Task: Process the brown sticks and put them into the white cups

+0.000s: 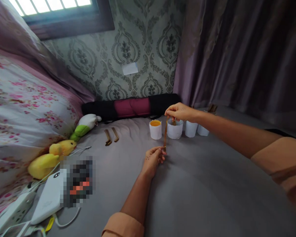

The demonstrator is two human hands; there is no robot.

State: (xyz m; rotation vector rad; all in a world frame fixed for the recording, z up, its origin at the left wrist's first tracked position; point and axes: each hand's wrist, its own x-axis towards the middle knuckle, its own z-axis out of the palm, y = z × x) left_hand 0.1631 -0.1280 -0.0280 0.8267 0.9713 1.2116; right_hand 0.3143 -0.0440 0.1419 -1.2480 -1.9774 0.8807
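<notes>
A thin brown strip (165, 135) is stretched upright between my two hands over the grey bed sheet (199, 184). My right hand (180, 112) pinches its top end, just above a white cup (175, 129). My left hand (153, 158) pinches its bottom end near the sheet. Left of that cup stands a white cup with orange liquid (155, 129). Two more white cups (190, 128) stand to the right, partly behind my right forearm.
Two brown strips (111, 136) lie on the sheet at left. Soft toys (51, 156), a white device with cables (48, 199) and a floral pillow (19, 118) line the left side. A black and maroon roll (130, 107) lies against the patterned wall; curtains hang at right.
</notes>
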